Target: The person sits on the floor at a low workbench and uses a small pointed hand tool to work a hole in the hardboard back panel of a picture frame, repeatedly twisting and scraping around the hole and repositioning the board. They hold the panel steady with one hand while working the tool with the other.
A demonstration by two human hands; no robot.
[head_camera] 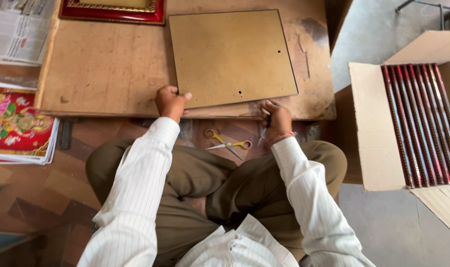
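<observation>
Head view: left hand point(170, 101) fingers curled, thumb on near-left corner of brown backing board point(232, 57); right hand point(277, 116) pinching near-right edge; scissors point(230, 144) on floor below.

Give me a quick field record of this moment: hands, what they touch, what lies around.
left hand: on near-left corner of the brown backing board
right hand: at near edge of the board, fingers curled; grip contents unclear
board: flat on low wooden table
scissors: yellow-handled, on floor between the knees
red frame: far edge of table
carton: right, holds red framed pieces
prints: stacked left
</observation>
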